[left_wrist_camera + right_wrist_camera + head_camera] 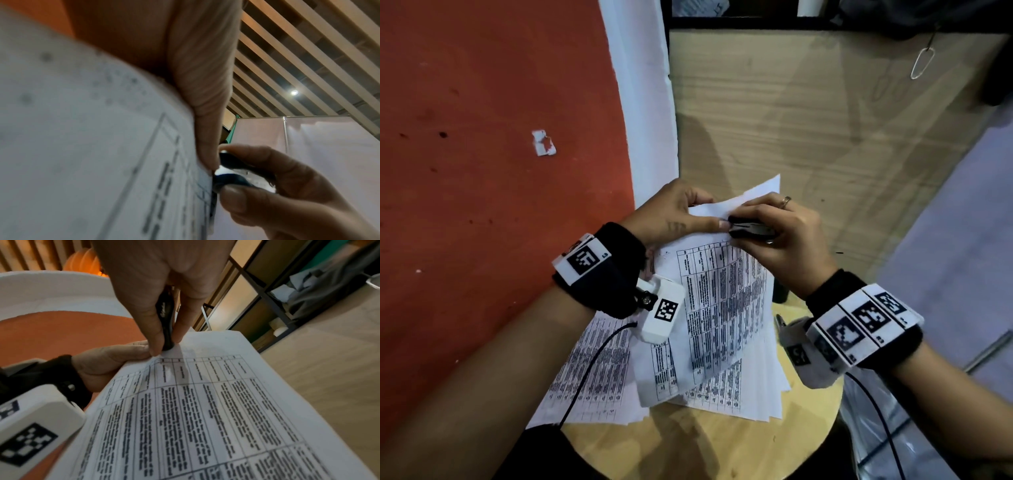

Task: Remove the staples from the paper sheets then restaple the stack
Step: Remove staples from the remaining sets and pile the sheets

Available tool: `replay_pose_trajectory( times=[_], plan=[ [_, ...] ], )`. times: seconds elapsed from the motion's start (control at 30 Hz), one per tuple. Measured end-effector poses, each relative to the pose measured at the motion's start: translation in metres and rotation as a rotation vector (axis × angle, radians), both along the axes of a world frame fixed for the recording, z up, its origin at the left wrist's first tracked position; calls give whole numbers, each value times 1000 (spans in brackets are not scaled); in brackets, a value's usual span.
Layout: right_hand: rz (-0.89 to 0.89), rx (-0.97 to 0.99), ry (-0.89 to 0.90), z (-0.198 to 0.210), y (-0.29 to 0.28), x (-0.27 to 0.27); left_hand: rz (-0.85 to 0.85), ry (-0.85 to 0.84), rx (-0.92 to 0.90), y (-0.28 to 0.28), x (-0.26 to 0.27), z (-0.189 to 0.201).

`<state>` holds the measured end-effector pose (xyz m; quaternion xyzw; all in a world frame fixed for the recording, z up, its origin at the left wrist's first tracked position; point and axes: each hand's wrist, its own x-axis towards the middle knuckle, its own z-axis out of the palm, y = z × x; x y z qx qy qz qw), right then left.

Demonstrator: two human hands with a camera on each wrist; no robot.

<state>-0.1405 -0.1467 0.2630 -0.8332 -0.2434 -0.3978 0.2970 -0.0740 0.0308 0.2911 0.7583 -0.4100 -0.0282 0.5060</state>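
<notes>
Your left hand (671, 212) pinches the printed sheets (726, 301) at their top corner, bracing them. Your right hand (784, 236) squeezes the black staple remover (751, 230) there, likely biting the staple, which is hidden.

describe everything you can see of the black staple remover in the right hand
The staple remover is small, black and glossy, plastic by its look, with pale script on one side. The right hand pinches it between thumb and fingers, its nose set against the top corner of the held sheets, beside the left hand's thumb. Its claws are hidden.
</notes>
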Motion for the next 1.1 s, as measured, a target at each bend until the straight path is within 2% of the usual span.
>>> replay_pose_trajectory(
  times=[0.17,0.3,0.5,0.63,0.83,1.1],
  plan=[
    [73,146,41,0,-2,0,-10,23,-66,1,-3,0],
    [112,203,63,1,-3,1,67,12,-90,-4,-2,-6],
    [128,263,91,-2,-2,-1,152,-135,-73,-13,0,-9],
    [78,261,58,-1,0,-3,214,-187,-92,-18,-1,-10],
    [-91,237,-39,-6,6,-1,350,-243,-109,-25,-2,-14],
    [-153,264,8,-15,0,-5,405,-320,-1,-26,-10,-20]
  ],
)
